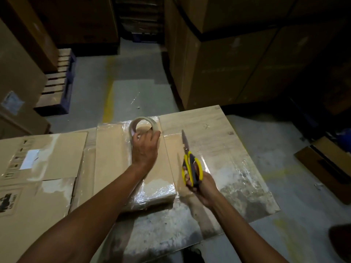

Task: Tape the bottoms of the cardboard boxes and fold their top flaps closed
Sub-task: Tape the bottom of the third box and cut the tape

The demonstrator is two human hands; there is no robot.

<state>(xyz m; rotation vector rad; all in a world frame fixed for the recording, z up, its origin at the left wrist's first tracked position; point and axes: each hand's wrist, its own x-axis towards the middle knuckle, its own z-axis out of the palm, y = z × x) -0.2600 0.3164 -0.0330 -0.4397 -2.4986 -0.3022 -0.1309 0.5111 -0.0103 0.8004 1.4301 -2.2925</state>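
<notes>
While my left hand (145,149) grips the tape roll (150,119) — box (114,158) beneath — my right hand (204,187) clutches scissors (187,151). Blades point forward.

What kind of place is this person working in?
Probably a warehouse or stockroom: tall stacks of large cartons stand around, pallets lie on the bare concrete floor with its yellow line, and flattened cardboard boxes lie in front.

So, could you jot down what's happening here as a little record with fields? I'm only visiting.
Place: dim warehouse, stacked cartons behind
Surface: wooden board
Left hand: fingers grip tape roll, which rests on flat cardboard box
Right hand: holds yellow-handled scissors, blades pointing away
Nearby: flattened cartons to the left
</notes>
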